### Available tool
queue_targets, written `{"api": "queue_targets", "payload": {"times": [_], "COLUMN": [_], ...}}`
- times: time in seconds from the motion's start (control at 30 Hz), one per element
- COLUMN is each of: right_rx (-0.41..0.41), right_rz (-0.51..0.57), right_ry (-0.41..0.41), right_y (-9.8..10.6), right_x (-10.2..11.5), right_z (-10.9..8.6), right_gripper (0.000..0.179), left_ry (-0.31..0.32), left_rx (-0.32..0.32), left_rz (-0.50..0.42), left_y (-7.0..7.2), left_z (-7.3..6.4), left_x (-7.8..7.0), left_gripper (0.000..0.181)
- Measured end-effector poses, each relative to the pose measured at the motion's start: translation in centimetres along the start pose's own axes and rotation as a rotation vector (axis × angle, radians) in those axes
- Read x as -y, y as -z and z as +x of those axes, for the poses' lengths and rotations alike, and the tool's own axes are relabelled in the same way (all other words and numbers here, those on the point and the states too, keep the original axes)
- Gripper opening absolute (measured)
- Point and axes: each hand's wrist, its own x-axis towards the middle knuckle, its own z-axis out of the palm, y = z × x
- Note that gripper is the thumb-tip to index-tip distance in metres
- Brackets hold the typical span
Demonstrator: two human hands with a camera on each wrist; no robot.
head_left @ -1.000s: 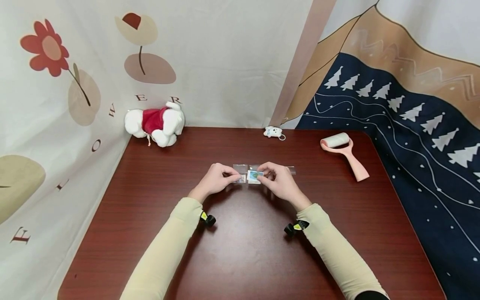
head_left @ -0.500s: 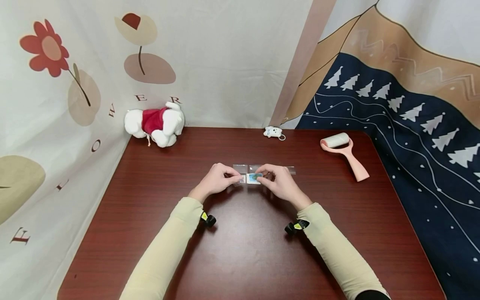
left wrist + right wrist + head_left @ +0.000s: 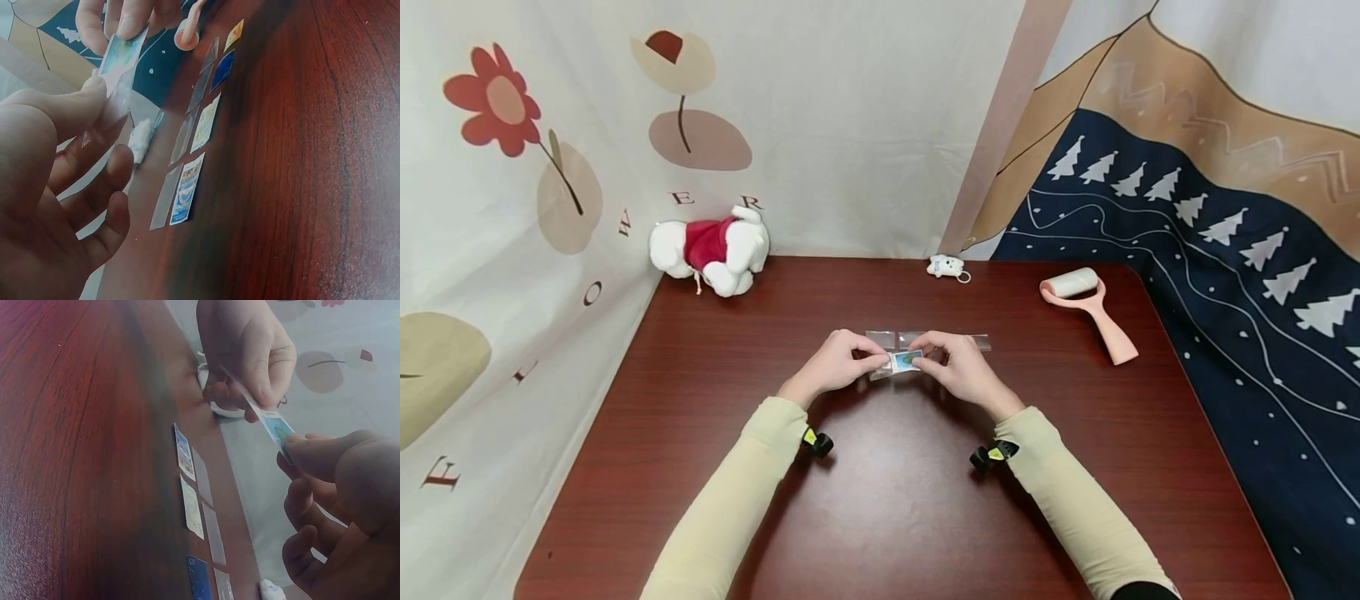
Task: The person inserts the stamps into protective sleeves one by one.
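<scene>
Over the table's middle, my left hand [image 3: 838,362] pinches a small clear plastic sleeve [image 3: 117,103] between thumb and fingers. My right hand [image 3: 958,371] pinches a postage stamp [image 3: 907,360], blue-green with a white border, at its right end. The stamp's left end reaches my left fingertips and overlaps the sleeve; I cannot tell how far it is inside. Below the hands, the left wrist view shows a row of flat stamps: a blue-and-white one [image 3: 187,194], a pale yellow one [image 3: 205,125], a dark blue one [image 3: 222,70] and an orange-yellow one [image 3: 234,35].
Beside the stamps runs a line of clear sleeves [image 3: 165,197]. Toward the back of the dark red table [image 3: 887,517] lie a white plush toy [image 3: 741,258] in a red top, a small white keychain figure [image 3: 946,266] and a pink-handled lint roller [image 3: 1093,308]. Printed curtains hang behind.
The stamp has shifted slightly left toward my left fingertips and tilted, its right end now a little higher. My left fingers have edged right, and the sleeve has tilted along with the stamp.
</scene>
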Motion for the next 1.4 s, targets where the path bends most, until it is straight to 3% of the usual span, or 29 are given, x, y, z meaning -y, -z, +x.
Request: {"api": "queue_targets", "payload": {"times": [0.3, 0.63, 0.77, 0.97, 1.07, 1.4], "right_rx": [-0.008, -0.027, -0.039, -0.052, -0.049, -0.005], "right_rz": [0.038, 0.116, 0.134, 0.168, 0.182, 0.264], "right_ry": [-0.014, -0.079, -0.105, -0.135, -0.137, -0.140], "right_y": [-0.6, -1.0, -1.0, -1.0, -1.0, -0.2], "right_x": [0.4, 0.6, 0.7, 0.8, 0.7, 0.4], "right_z": [0.1, 0.0, 0.2, 0.3, 0.2, -0.1], "right_gripper": [0.012, 0.012, 0.012, 0.014, 0.015, 0.016], "left_ry": [-0.028, -0.143, -0.181, -0.206, -0.210, -0.207], "left_rx": [-0.045, -0.088, -0.080, -0.061, -0.070, -0.121], "left_rz": [0.008, 0.102, 0.190, 0.462, 0.540, 0.510], "left_y": [-0.3, -0.6, -0.4, -0.2, -0.3, -0.4], "left_z": [-0.2, -0.4, -0.5, -0.9, -1.1, -1.1], "left_x": [-1.1, -1.5, -1.9, -2.9, -3.2, -2.7], "left_gripper": [0.012, 0.014, 0.017, 0.042, 0.045, 0.044]}}
